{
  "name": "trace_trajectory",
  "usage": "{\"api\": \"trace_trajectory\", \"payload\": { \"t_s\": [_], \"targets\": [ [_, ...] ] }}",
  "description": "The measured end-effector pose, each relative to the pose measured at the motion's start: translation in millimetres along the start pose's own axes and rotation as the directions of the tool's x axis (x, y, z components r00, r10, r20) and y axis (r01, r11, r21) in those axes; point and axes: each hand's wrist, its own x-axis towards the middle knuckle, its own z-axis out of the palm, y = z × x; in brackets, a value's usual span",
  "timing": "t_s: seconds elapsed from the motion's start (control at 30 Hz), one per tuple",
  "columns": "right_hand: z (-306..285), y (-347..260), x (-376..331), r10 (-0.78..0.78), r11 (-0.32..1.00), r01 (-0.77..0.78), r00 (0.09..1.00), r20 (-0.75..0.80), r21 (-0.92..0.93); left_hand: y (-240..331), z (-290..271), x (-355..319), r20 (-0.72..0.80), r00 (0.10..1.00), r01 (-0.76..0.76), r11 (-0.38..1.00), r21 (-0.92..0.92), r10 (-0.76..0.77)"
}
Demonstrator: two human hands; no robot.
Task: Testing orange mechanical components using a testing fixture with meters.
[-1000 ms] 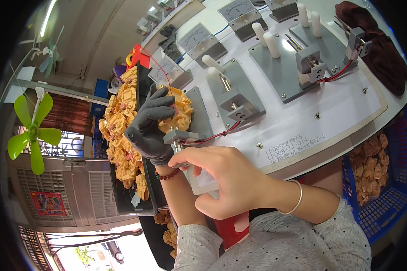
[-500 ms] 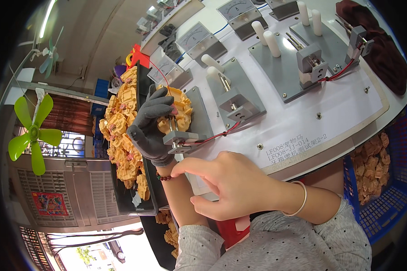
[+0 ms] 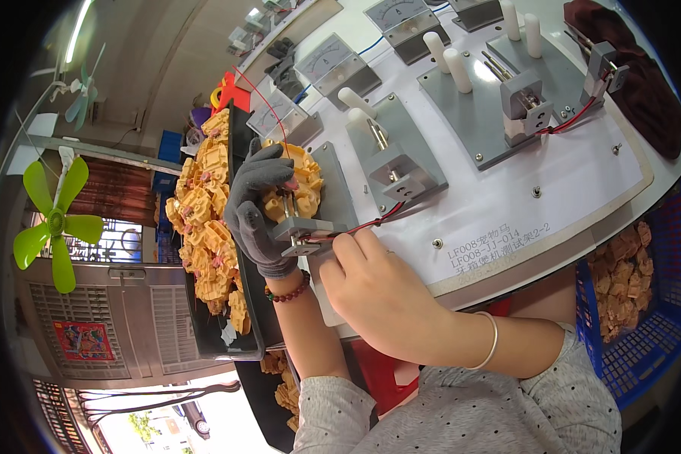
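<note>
My left hand (image 3: 251,204), in a grey glove, is wrapped around the near side of a yellow plastic part (image 3: 307,175). That part sits on the leftmost grey test fixture (image 3: 336,181), against its metal probe pins. A thin red wire (image 3: 263,97) arcs up from the part, by my gloved fingertips. Bare and curled, my right hand (image 3: 378,291) is at the table's front edge beside the fixture's metal block (image 3: 304,231). Its fingertips meet near the red and black wires (image 3: 372,224); what they grip, if anything, is hidden.
A black tray (image 3: 253,325) heaped with yellow parts stands left. More grey fixtures with white posts (image 3: 457,69) and analog meters (image 3: 333,64) fill the table. A blue basket (image 3: 635,374) of parts is at right, a dark cloth (image 3: 643,91) at the far right.
My right hand has swung forward to the front of the leftmost fixture, its fingers going from spread to curled. My left fingers have drawn in closer around the yellow part.
</note>
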Motion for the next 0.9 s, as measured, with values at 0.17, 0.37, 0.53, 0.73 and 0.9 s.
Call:
{"api": "trace_trajectory", "payload": {
  "t_s": [0.17, 0.37, 0.53, 0.73, 0.9],
  "targets": [
    [0.9, -2.3, 2.9, 0.067, 0.998, -0.067, 0.998, -0.009, -0.016, 0.3, -0.3, 1.0, 0.009, 1.0, 0.008, 1.0, -0.022, -0.008],
    [-1.0, -0.1, 6.0, 0.066, 0.997, -0.066, 0.998, 0.013, 0.048, -1.6, 2.5, 0.1, -0.016, 1.0, -0.013, 1.0, -0.023, 0.013],
    [-3.3, 3.6, 4.2, 0.008, 1.0, -0.007, 1.0, -0.03, 0.023, 2.3, 1.6, 0.8, -0.008, 1.0, -0.025, 1.0, -0.008, 0.025],
    [2.6, 5.5, 3.4, -0.025, 0.998, 0.028, 0.998, -0.054, 0.049, 1.0, 1.3, 1.5, 0.014, 1.0, -0.028, 1.0, -0.009, 0.028],
    [1.4, 5.9, 3.7, -0.035, 0.998, 0.038, 0.998, -0.056, 0.054, -2.1, 0.4, 0.6, 0.001, 1.0, -0.021, 1.0, -0.019, 0.021]
  ]
}}
